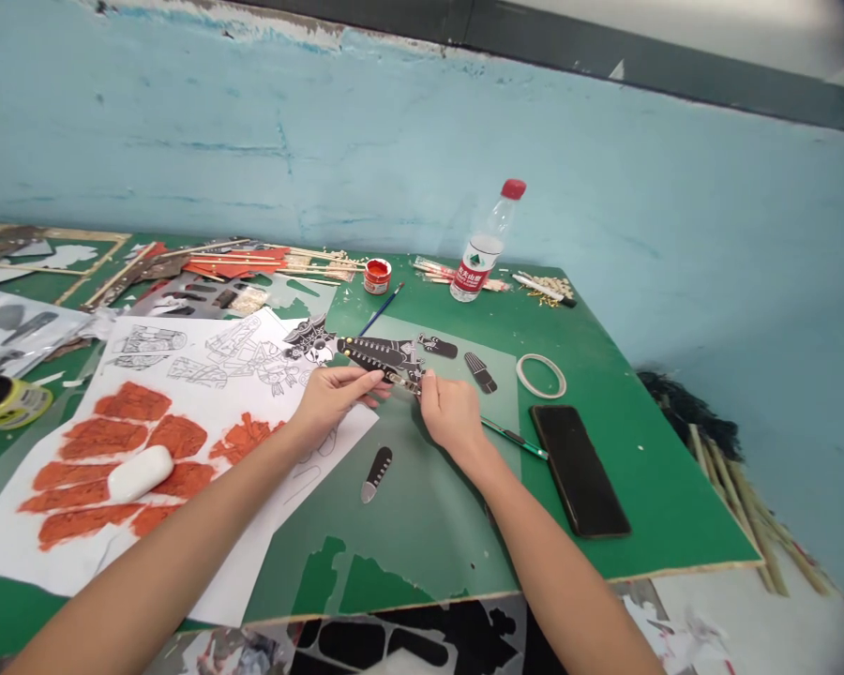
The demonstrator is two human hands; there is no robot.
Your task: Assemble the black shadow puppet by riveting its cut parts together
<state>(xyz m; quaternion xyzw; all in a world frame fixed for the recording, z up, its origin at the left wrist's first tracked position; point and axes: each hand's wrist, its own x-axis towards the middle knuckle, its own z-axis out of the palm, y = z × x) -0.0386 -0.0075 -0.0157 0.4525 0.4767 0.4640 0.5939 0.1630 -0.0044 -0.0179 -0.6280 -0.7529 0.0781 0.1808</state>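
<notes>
A black cut-out puppet figure [366, 352] with white line work lies across a clear sheet [408, 487] on the green board [640, 450]. My left hand [334, 396] pinches the figure's lower edge from the left. My right hand [450, 412] is closed on the figure's right end, fingers pressed on a small joint. A green-handled tool [517, 438] pokes out from under my right wrist. Loose black pieces lie nearby: one [376, 473] below my hands, two [479, 372] to the right.
A black phone [580, 469] and a tape ring [540, 375] lie right of my hands. Behind stand a water bottle [484, 246], a red paint pot [377, 276] and a brush [381, 309]. White paper with red paint patches [113, 459] and a white oval object [141, 473] fill the left.
</notes>
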